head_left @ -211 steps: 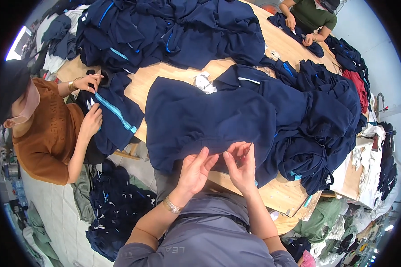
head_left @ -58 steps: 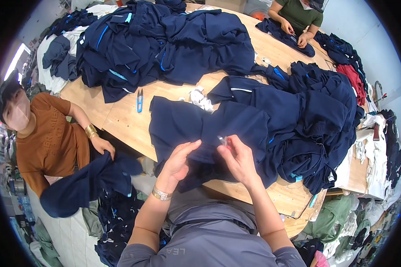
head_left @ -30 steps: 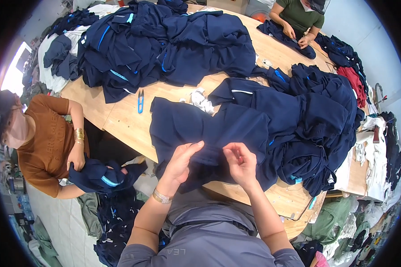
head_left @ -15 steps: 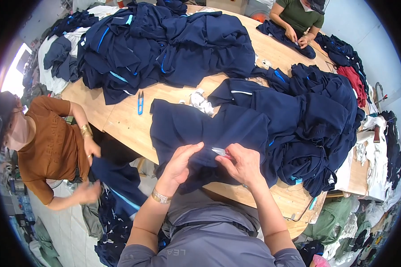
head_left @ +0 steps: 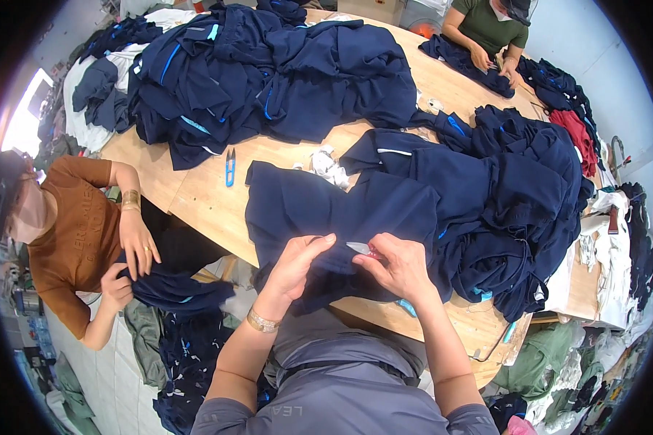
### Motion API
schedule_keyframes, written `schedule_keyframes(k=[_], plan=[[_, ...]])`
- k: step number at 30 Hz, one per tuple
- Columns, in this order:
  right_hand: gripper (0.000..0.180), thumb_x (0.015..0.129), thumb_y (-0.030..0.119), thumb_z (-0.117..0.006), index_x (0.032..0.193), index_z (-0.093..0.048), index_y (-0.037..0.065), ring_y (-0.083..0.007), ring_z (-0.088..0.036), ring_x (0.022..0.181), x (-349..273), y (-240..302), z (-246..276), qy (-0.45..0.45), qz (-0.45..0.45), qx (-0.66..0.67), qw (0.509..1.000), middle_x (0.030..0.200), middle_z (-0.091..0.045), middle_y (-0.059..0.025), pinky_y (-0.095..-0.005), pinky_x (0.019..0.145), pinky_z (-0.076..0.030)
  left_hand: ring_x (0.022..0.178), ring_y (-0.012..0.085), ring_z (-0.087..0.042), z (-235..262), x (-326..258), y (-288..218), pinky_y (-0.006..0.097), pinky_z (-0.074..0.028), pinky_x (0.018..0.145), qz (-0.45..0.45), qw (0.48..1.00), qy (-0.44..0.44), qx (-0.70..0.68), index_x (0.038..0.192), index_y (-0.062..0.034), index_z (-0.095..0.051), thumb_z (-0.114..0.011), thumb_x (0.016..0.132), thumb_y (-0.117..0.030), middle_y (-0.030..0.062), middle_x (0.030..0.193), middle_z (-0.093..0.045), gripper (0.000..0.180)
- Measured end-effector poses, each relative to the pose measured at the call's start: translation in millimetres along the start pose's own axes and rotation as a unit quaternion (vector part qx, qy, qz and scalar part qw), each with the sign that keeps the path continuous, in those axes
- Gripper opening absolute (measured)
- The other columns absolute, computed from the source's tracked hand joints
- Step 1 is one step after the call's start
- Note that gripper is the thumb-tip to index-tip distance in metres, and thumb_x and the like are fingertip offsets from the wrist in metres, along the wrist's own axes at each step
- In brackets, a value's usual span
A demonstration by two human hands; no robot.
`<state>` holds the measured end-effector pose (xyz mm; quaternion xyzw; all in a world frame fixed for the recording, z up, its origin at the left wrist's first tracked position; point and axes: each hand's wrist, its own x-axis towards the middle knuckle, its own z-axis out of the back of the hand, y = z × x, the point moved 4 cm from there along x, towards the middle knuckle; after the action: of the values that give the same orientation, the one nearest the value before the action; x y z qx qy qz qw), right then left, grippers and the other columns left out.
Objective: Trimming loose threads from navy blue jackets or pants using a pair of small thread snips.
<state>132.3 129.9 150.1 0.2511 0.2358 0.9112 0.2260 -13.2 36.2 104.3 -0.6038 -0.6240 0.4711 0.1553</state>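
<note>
My right hand (head_left: 400, 264) is closed around a small pair of thread snips (head_left: 358, 248), with bare metal blades pointing left and a bit of red at the grip. Across the table edge in front of me spreads a navy garment (head_left: 305, 206). My left hand (head_left: 297, 262) grips its near part, thumb on top, the other fingers mostly hidden. The blade tips are close to the left thumb, over the dark cloth. A bracelet circles my left wrist.
Navy garments form a large heap (head_left: 326, 72) at the back and another pile (head_left: 515, 181) on the right. Blue snips (head_left: 230, 168) and white scraps (head_left: 328, 167) lie on the wooden table (head_left: 203, 192). One co-worker (head_left: 80, 232) sits left, another (head_left: 486, 36) far right, both handling dark cloth.
My hands have barely moved. The left co-worker's hands have come together on the navy cloth, which is drawn in and bunched. The far co-worker's hands have shifted apart slightly.
</note>
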Motion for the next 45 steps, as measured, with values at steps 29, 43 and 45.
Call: schedule_keyframes(k=[29, 43, 45], plan=[[0.031, 0.078, 0.032, -0.066, 0.071, -0.052, 0.005, -0.0211, -0.053, 0.05, 4.9, -10.0, -3.9, 0.032, -0.054, 0.076, 0.995, 0.058, -0.052, -0.0073, -0.0288, 0.046, -0.038, 0.077, 0.0038, -0.052, 9.2, 4.2, -1.9, 0.019, -0.04, 0.07, -0.057, 0.991, -0.031, 0.115, 0.086, -0.0015, -0.066, -0.06, 0.087, -0.019, -0.0013, 0.083, -0.063, 0.018], [0.03, 0.08, 0.011, -0.068, 0.083, -0.038, 0.005, -0.0043, -0.04, 0.051, -61.4, -46.4, -53.1, -0.064, -0.281, 0.272, 0.918, 0.058, -0.044, 0.0015, -0.0199, 0.046, -0.034, 0.056, 0.0308, -0.058, 95.5, -62.9, 2.1, 0.036, -0.045, 0.055, -0.062, 0.739, -0.366, 0.562, 0.065, 0.0001, -0.056, -0.052, 0.086, -0.044, 0.0167, 0.057, -0.056, 0.049], [0.03, 0.079, 0.009, -0.067, 0.085, -0.038, 0.004, -0.006, -0.045, 0.052, -60.1, -27.8, -71.1, -0.012, -0.244, 0.264, 0.933, 0.06, -0.047, -0.0012, -0.0215, 0.047, -0.037, 0.065, 0.039, -0.06, 88.9, -65.8, 24.4, 0.046, -0.046, 0.06, 0.005, 0.703, -0.354, 0.617, 0.059, 0.0009, -0.059, -0.05, 0.083, -0.055, 0.0225, 0.063, -0.058, 0.061]])
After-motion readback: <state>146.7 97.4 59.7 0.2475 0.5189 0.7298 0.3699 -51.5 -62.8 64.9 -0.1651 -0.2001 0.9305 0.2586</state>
